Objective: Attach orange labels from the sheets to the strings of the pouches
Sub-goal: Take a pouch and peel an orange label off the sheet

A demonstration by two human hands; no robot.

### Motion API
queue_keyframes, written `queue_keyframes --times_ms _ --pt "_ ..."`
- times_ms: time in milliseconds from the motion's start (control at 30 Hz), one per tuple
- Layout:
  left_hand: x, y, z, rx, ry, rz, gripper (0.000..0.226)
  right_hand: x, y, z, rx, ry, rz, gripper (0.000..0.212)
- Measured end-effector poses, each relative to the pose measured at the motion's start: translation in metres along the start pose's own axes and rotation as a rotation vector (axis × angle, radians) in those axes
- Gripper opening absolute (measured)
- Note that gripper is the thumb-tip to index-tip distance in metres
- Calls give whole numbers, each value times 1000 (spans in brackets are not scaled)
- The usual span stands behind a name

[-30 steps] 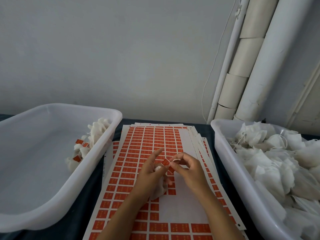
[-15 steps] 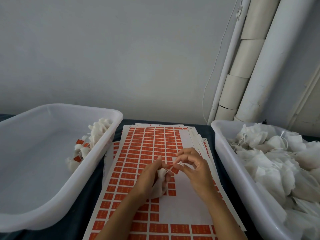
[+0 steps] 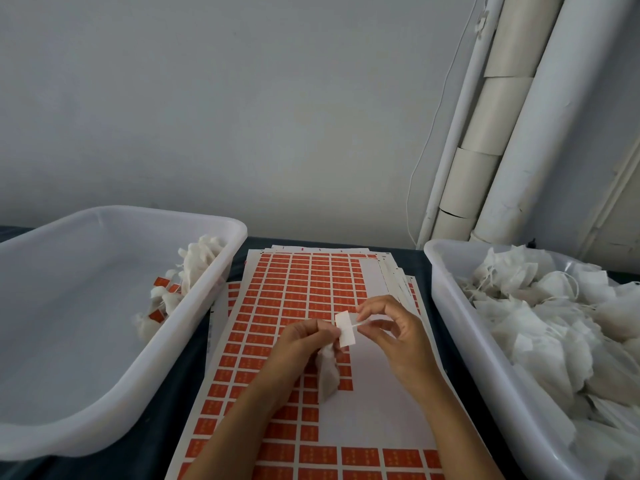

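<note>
A stack of label sheets (image 3: 301, 292) with rows of orange labels lies on the table between two tubs. Above it my left hand (image 3: 301, 341) pinches a peeled label (image 3: 345, 329), whose white back faces me, and a white pouch (image 3: 327, 375) hangs below that hand. My right hand (image 3: 391, 332) pinches the pouch's white string (image 3: 360, 324), which lies across the label.
A white tub on the left (image 3: 214, 282) holds a few pouches with orange labels (image 3: 173, 292). A white tub on the right (image 3: 446, 296) is heaped with white pouches (image 3: 540, 306). White pipes (image 3: 502, 133) run up the wall at the back right.
The label has turned from its orange face to its white back towards me. My hands have drawn slightly apart, and the string now lies stretched across the label.
</note>
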State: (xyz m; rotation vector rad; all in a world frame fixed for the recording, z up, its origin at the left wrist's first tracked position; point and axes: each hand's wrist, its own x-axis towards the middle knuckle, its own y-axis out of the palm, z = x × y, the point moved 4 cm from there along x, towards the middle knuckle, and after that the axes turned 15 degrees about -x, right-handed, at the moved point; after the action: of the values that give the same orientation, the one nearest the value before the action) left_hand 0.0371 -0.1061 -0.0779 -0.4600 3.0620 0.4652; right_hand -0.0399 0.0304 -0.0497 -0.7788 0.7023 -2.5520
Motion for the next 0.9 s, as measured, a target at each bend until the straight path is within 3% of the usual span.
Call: queue_keyframes --times_ms 500,900 --pt "1 2 -2 -3 54 -13 25 -3 3 6 -98 -129 66 21" --pt "1 1 -3 32 79 1 20 -3 6 -4 -74 18 191 12"
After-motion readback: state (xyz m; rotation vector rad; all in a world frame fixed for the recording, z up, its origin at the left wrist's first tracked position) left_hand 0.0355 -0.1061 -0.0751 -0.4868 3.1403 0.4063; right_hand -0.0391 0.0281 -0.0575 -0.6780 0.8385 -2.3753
